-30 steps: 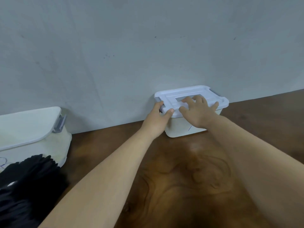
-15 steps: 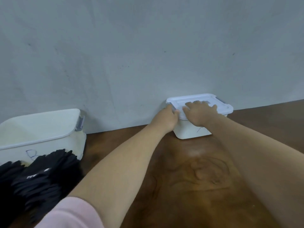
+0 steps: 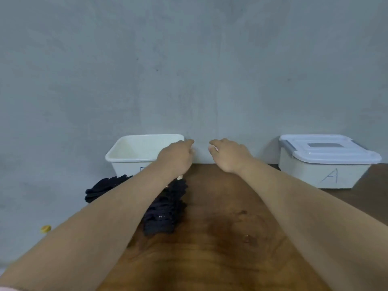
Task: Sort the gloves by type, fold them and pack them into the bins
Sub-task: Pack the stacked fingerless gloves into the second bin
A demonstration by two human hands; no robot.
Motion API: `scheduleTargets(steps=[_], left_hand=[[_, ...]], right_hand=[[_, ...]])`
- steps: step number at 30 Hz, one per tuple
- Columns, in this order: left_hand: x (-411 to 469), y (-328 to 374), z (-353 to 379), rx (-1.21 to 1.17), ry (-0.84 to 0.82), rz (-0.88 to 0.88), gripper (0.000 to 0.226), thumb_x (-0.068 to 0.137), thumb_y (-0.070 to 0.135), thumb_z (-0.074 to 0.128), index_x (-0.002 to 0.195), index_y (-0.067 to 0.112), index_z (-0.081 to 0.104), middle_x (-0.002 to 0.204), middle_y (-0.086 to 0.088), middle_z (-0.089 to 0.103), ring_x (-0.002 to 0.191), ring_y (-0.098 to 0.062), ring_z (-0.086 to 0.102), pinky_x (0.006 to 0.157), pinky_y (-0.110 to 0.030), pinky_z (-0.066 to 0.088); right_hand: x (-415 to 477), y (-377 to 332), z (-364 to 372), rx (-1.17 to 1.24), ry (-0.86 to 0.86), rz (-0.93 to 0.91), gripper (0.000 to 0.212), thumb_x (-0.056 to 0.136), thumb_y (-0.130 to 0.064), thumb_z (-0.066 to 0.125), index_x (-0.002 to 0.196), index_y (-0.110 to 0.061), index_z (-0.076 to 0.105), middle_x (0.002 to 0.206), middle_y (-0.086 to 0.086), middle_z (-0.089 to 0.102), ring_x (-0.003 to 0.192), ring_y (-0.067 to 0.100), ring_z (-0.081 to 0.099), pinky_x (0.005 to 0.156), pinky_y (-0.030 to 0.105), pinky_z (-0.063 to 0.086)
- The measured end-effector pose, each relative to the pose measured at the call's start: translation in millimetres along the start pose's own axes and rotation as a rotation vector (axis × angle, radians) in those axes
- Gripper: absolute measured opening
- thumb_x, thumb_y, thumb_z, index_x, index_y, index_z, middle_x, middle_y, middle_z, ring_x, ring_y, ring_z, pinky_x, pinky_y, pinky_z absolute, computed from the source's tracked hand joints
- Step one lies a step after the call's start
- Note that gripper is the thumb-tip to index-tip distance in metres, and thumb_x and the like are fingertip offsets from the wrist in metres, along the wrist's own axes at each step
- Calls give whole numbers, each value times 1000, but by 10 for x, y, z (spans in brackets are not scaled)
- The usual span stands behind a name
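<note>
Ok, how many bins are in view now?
2. An open bin stands at the back left, a lidded bin marked A at the back right. Others may lie out of frame.

You have 2 bins by the wall [image 3: 189, 70]: the left bin [image 3: 130, 159] and the right bin [image 3: 304, 175], with a lid [image 3: 327, 151] on it. The gloves [image 3: 165, 208] lie on the table [image 3: 220, 238], just before the left bin. Your left hand [image 3: 178, 157] and right hand [image 3: 227, 155] are between the bins.

The left forearm [image 3: 117, 206] hides most of the letter on the open bin's [image 3: 130, 159] front, and the middle of the dark glove pile [image 3: 165, 211] in front of that bin. Left of the bin and nearer the person, a small yellow thing [image 3: 45, 228] is too small to identify.
</note>
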State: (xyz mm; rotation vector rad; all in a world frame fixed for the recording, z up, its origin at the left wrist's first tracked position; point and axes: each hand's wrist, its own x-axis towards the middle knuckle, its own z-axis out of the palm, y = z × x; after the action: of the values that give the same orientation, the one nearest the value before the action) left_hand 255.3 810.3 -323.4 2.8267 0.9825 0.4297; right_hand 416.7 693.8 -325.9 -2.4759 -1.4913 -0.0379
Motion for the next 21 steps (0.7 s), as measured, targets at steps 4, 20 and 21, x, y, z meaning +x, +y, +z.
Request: scheduleTargets(steps=[4, 20, 21], left_hand=[[-193, -785, -125, 117, 10, -136, 42, 114, 34, 32, 150, 20, 48, 138, -9, 61, 125, -33, 56, 95, -43, 46], [-208, -1649, -62, -196, 82, -500, 80, 102, 63, 53, 157, 5, 38, 156, -13, 51, 140, -33, 51, 105, -40, 42], [-197, -1578, -51, -188, 76, -493, 80, 101, 63, 53, 156, 7, 39, 152, -12, 54, 137, -33, 53, 100, -39, 43]], right_hand=[[229, -611, 220, 37, -52, -71, 52, 112, -53, 25, 154, -32, 45, 157, 7, 49, 139, 34, 49, 114, 54, 39], [594, -591, 435, 245, -123, 131, 74, 88, -55, 35, 160, -34, 40, 163, -5, 45, 145, 27, 47, 114, 49, 42], [577, -509, 425, 239, -118, 137, 74, 89, -55, 34, 159, -34, 41, 163, -6, 46, 145, 27, 48, 114, 49, 42]])
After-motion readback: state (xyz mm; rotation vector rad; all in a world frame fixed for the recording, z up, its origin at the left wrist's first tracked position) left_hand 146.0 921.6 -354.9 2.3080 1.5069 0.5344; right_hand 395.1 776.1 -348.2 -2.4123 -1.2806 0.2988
